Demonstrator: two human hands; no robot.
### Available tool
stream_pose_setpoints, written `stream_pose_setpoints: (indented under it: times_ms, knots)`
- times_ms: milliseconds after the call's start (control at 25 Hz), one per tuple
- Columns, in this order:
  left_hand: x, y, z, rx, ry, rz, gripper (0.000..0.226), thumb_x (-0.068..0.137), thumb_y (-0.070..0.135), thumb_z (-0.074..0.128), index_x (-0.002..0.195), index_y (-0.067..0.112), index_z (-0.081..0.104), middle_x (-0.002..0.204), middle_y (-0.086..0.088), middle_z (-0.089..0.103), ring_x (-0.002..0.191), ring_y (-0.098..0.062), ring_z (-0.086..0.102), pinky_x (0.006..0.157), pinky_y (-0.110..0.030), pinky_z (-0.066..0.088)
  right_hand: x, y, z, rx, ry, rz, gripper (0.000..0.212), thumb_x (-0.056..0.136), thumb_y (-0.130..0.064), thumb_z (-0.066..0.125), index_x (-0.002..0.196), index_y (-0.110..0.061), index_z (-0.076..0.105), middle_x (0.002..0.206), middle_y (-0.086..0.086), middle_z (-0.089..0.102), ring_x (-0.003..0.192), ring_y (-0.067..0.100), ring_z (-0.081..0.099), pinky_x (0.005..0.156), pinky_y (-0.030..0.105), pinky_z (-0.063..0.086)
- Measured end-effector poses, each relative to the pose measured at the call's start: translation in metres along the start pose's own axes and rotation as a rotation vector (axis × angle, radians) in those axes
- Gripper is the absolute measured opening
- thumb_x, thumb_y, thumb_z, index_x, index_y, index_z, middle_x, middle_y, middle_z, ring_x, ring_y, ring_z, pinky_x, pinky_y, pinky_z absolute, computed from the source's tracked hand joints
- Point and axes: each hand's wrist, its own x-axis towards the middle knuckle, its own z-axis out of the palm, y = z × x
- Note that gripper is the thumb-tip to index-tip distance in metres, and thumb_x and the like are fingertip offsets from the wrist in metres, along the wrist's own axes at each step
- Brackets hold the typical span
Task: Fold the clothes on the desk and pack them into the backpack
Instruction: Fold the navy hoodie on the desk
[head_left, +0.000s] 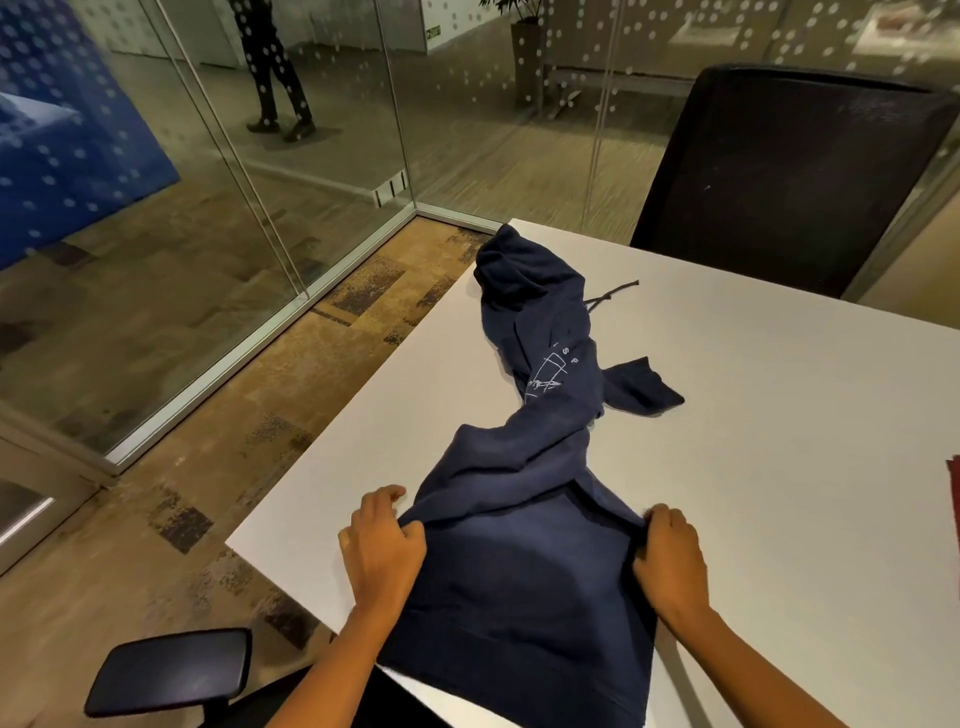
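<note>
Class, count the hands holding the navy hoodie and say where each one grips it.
2. The left hand grips the navy hoodie at its left side, near a corner of the desk; the right hand grips its right side. No other hand is in view.

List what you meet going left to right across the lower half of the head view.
Black padded chair armrest, left hand gripping cloth, navy blue fabric hoodie, right hand gripping it, dark red item cut off by the frame edge.
</note>
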Motion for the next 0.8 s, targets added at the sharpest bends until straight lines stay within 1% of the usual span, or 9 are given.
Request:
stream_pose_setpoints:
  times_ms: [80, 200, 280, 360, 480, 600, 680, 720, 800]
  knots:
    - [0.012, 0.027, 0.009, -0.078, -0.020, 0.132, 0.040, 0.083, 0.012, 0.059, 0.122, 0.019, 0.057, 0.121, 0.003, 0.059, 0.105, -0.021, 0.057, 0.100, -0.038, 0.036, 0.006, -0.017, 0.004, 0.085, -0.002, -0.063, 0.046, 0.078, 0.000, 0.059, 0.124, 0.000, 0.054, 0.120, 0.018, 0.057, 0.103, 0.033, 0.055, 0.087, 0.038, 0.045]
    - [0.043, 0.060, 0.030, -0.066, -0.110, 0.201, 0.042, 0.092, 0.020, 0.056, 0.133, 0.014, 0.051, 0.133, -0.003, 0.055, 0.119, -0.026, 0.053, 0.104, -0.041, 0.038, 0.021, -0.050, -0.001, 0.265, -0.019, -0.079, 0.052, 0.084, -0.004, 0.055, 0.135, -0.001, 0.045, 0.131, 0.016, 0.051, 0.119, 0.031, 0.049, 0.101, 0.036, 0.039]
    - [0.064, 0.072, 0.043, -0.007, -0.240, 0.147, 0.052, 0.096, 0.027, 0.053, 0.143, 0.013, 0.039, 0.143, -0.006, 0.047, 0.130, -0.027, 0.044, 0.108, -0.044, 0.033, 0.032, -0.066, -0.002, 0.277, -0.006, -0.139, 0.048, 0.088, -0.005, 0.052, 0.135, -0.002, 0.045, 0.131, 0.015, 0.051, 0.118, 0.029, 0.047, 0.100, 0.034, 0.038]
    - [0.078, 0.075, 0.052, -0.025, -0.381, 0.104, 0.056, 0.096, 0.029, 0.054, 0.146, 0.015, 0.034, 0.139, -0.004, 0.050, 0.130, -0.026, 0.045, 0.108, -0.045, 0.029, 0.041, -0.072, 0.000, 0.252, 0.002, -0.185, 0.043, 0.090, -0.006, 0.050, 0.133, -0.003, 0.046, 0.128, 0.015, 0.051, 0.114, 0.029, 0.047, 0.096, 0.033, 0.039]
    - [0.085, 0.076, 0.057, 0.067, -0.451, 0.185, 0.039, 0.096, 0.026, 0.054, 0.134, 0.020, 0.049, 0.111, 0.001, 0.066, 0.111, -0.022, 0.058, 0.105, -0.040, 0.030, 0.046, -0.066, 0.004, 0.254, -0.012, -0.154, 0.044, 0.094, -0.010, 0.050, 0.136, -0.005, 0.044, 0.133, 0.013, 0.049, 0.119, 0.027, 0.045, 0.099, 0.032, 0.039]
    - [0.078, 0.080, 0.063, 0.141, -0.392, 0.271, 0.025, 0.096, 0.023, 0.052, 0.119, 0.020, 0.061, 0.108, -0.002, 0.069, 0.104, -0.022, 0.061, 0.106, -0.034, 0.031, 0.042, -0.059, 0.003, 0.311, -0.004, -0.103, 0.044, 0.096, -0.014, 0.051, 0.138, -0.008, 0.042, 0.136, 0.009, 0.047, 0.124, 0.022, 0.043, 0.102, 0.028, 0.036]
    - [0.079, 0.078, 0.065, 0.136, -0.298, 0.282, 0.026, 0.095, 0.020, 0.055, 0.120, 0.019, 0.061, 0.116, -0.004, 0.065, 0.109, -0.024, 0.058, 0.103, -0.036, 0.036, 0.038, -0.056, 0.001, 0.336, -0.001, -0.103, 0.042, 0.097, -0.014, 0.050, 0.137, -0.009, 0.042, 0.136, 0.007, 0.046, 0.125, 0.021, 0.042, 0.102, 0.025, 0.035]
    - [0.082, 0.076, 0.064, 0.174, -0.262, 0.266, 0.032, 0.094, 0.021, 0.056, 0.126, 0.018, 0.057, 0.125, -0.006, 0.060, 0.118, -0.025, 0.052, 0.104, -0.038, 0.036, 0.037, -0.054, -0.001, 0.340, 0.000, -0.109, 0.041, 0.097, -0.014, 0.050, 0.137, -0.009, 0.043, 0.136, 0.007, 0.046, 0.125, 0.020, 0.043, 0.102, 0.023, 0.034]
    - [0.091, 0.070, 0.060, 0.322, -0.337, 0.146, 0.049, 0.095, 0.027, 0.055, 0.142, 0.019, 0.041, 0.142, -0.007, 0.044, 0.135, -0.028, 0.033, 0.108, -0.043, 0.028, 0.035, -0.050, -0.003, 0.341, 0.008, -0.134, 0.040, 0.096, -0.013, 0.050, 0.135, -0.010, 0.045, 0.135, 0.006, 0.048, 0.123, 0.018, 0.043, 0.098, 0.018, 0.031]
